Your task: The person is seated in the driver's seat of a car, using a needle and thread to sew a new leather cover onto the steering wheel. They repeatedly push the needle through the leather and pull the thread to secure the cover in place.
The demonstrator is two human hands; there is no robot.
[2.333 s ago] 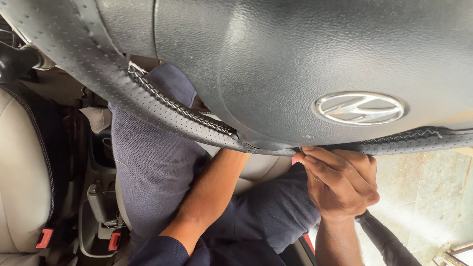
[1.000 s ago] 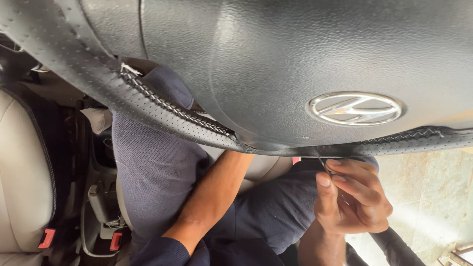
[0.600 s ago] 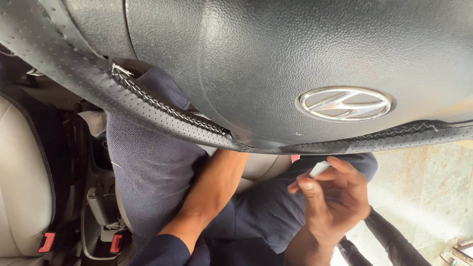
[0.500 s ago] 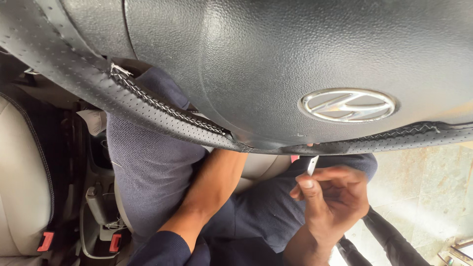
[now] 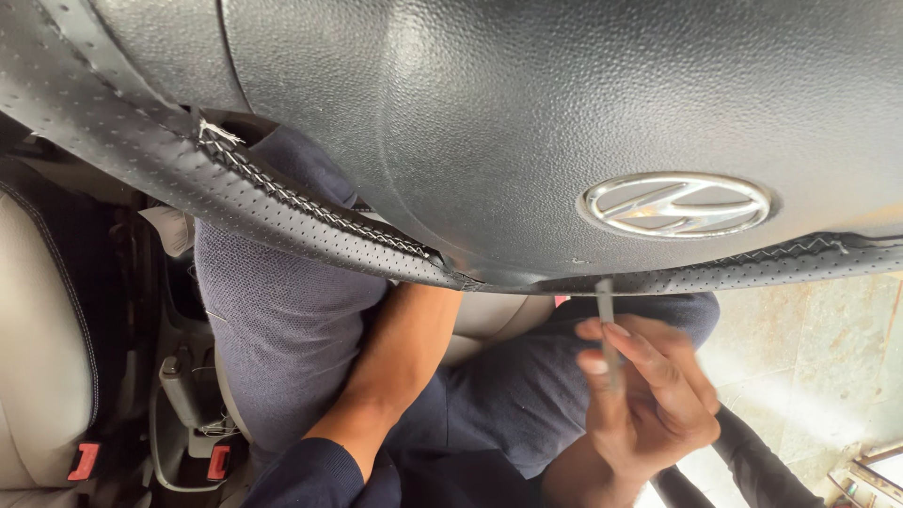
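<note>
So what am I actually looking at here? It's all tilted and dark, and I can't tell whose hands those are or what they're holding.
No machine here: a person wears a camera on the head, looking down at their own lap inside a car. The big dark shape across the top is the steering wheel, with a perforated, stitched cover on its rim and a silver emblem in the middle. The right hand, just below the rim, pinches a thin, blurred, needle-like tool. The left forearm reaches up behind the wheel, so that hand is hidden. A pale seat with red belt buckles sits at the left.
</note>
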